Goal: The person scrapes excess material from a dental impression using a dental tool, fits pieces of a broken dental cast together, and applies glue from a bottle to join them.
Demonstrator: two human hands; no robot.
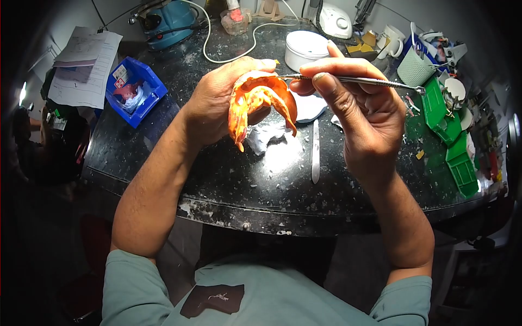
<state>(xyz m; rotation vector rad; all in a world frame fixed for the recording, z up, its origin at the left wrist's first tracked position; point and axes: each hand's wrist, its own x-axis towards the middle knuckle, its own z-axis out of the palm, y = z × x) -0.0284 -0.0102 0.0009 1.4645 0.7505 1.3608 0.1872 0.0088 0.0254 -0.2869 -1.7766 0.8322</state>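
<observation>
An orange horseshoe-shaped dental impression [236,108] is raised above the bench, with my left hand [212,103] closed around its left and back side. My right hand [367,119] pinches a thin metal dental hand instrument [375,82] between thumb and fingers. The instrument's left tip reaches the upper rim of the impression; whether it touches cannot be made out. Its other end points right. Below the impression lies a crumpled whitish piece [265,138]. A flat silver knife [316,155] rests on the bench between my hands.
A white lidded tub [308,49] stands behind my right hand, and a pale slab [310,108] lies before it. A blue bin [155,92] and hanging papers [87,68] are at left. Green trays [462,168] and a white basket [414,69] crowd the right. The black bench [234,190] carries scattered chips.
</observation>
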